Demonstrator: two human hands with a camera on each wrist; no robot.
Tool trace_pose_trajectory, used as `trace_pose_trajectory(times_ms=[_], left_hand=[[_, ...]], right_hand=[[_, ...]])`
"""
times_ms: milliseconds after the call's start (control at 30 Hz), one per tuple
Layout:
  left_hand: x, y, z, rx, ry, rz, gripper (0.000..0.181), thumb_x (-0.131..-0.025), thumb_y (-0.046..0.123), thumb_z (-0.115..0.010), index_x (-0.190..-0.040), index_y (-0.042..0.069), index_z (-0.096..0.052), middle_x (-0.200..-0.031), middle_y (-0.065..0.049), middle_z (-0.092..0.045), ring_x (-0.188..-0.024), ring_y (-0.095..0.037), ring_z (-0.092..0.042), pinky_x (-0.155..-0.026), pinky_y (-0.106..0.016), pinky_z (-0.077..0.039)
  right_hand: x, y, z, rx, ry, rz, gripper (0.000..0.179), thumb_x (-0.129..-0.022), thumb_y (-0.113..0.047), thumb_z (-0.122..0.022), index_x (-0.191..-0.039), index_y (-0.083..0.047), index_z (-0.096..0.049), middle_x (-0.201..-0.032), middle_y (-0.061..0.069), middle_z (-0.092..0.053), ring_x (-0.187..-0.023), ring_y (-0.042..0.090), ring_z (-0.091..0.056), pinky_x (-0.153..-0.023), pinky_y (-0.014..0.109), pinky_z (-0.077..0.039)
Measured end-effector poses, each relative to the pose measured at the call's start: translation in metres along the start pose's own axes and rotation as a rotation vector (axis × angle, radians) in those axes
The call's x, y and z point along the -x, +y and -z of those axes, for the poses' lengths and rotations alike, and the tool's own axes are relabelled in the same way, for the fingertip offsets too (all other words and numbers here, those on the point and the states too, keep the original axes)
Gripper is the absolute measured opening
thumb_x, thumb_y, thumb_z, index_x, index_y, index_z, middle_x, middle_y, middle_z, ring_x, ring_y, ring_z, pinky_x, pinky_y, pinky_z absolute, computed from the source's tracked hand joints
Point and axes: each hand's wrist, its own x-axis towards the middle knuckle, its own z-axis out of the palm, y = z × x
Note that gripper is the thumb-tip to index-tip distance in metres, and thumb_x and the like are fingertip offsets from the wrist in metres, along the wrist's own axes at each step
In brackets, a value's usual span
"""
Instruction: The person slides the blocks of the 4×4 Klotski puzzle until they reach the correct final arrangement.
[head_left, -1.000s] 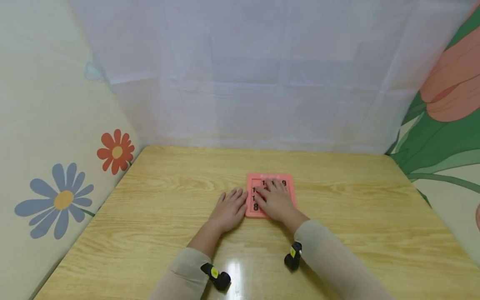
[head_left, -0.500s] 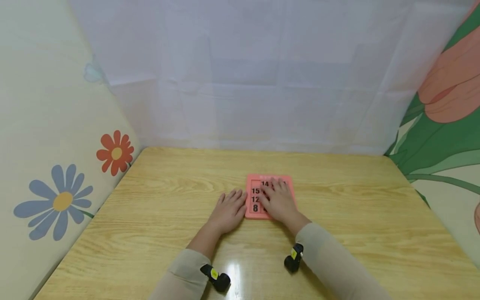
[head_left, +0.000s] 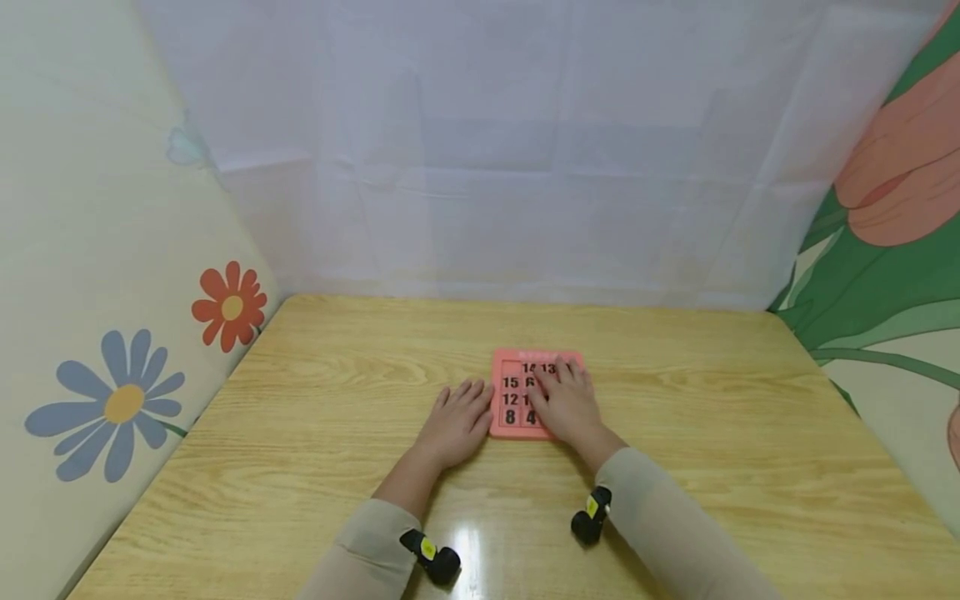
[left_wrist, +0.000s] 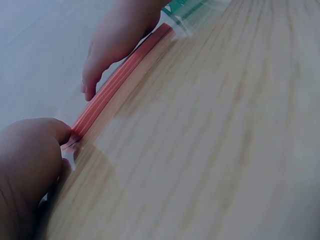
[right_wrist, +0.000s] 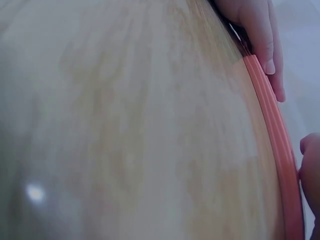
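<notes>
Through the head camera I saw the pink board [head_left: 517,433] flat on the table [head_left: 300,417], numbered tiles [head_left: 510,383] facing up. The left hand [head_left: 456,423] lay with fingers extended against the board's left edge, gripping nothing. I saw the right hand [head_left: 570,407] over the board's right side, fingers loosely spread across the tiles.

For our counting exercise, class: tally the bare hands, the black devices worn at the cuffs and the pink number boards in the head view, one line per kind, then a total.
Bare hands: 2 (left hand, right hand)
Black devices: 2 (left cuff device, right cuff device)
Pink number board: 1
Total: 5
</notes>
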Motion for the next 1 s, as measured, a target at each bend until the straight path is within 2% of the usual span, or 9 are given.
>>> trace_pose_trajectory(times_ms=[367, 667, 1000], left_hand=[[0.001, 0.001, 0.002, -0.005, 0.002, -0.02, 0.051, -0.104, 0.03, -0.039, -0.151, 0.008, -0.038, -0.158, -0.015, -0.034, -0.149, -0.035, -0.025, -0.123, -0.057, -0.011], [0.0, 0.0, 0.001, -0.018, -0.001, -0.017, 0.051, -0.105, 0.031, -0.038, -0.151, 0.009, -0.039, -0.159, -0.014, -0.034, -0.15, -0.034, -0.025, -0.123, -0.056, -0.012], [0.0, 0.0, 0.001, -0.008, -0.017, -0.002, 0.052, -0.105, 0.033, -0.036, -0.152, 0.011, -0.036, -0.16, -0.012, -0.031, -0.151, -0.033, -0.022, -0.124, -0.055, -0.009]], right_hand=[[-0.007, -0.013, -0.003, 0.012, -0.051, 0.002, 0.054, -0.104, -0.049, -0.034, -0.15, -0.021, -0.043, -0.163, 0.015, -0.022, -0.153, 0.035, -0.01, -0.125, 0.052, -0.009], [-0.01, -0.022, -0.006, -0.003, -0.064, 0.003, 0.054, -0.103, -0.05, -0.034, -0.15, -0.023, -0.042, -0.164, 0.012, -0.02, -0.153, 0.034, -0.008, -0.125, 0.052, -0.008], [-0.004, -0.01, -0.004, -0.032, -0.021, 0.028, 0.054, -0.104, -0.047, -0.037, -0.149, -0.019, -0.044, -0.162, 0.017, -0.022, -0.152, 0.037, -0.011, -0.125, 0.052, -0.008]])
